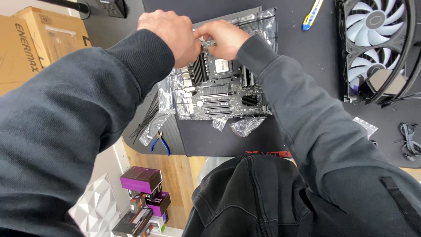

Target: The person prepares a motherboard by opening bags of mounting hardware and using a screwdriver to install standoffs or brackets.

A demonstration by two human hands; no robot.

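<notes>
Two hands are meeting over the far edge of a motherboard (221, 94), which is lying on a clear antistatic bag (258, 24) at the middle of the dark worktop (307, 48). Left of it, black cable ties (147, 118) and blue-handled pliers (160, 144) are lying near the worktop edge. The left hand (169, 33) is curling its fingers closed; the right hand (223, 37) is pinching a small silvery part (205, 40) against it. Far right, a fan radiator (375, 44) is resting well apart.
</notes>
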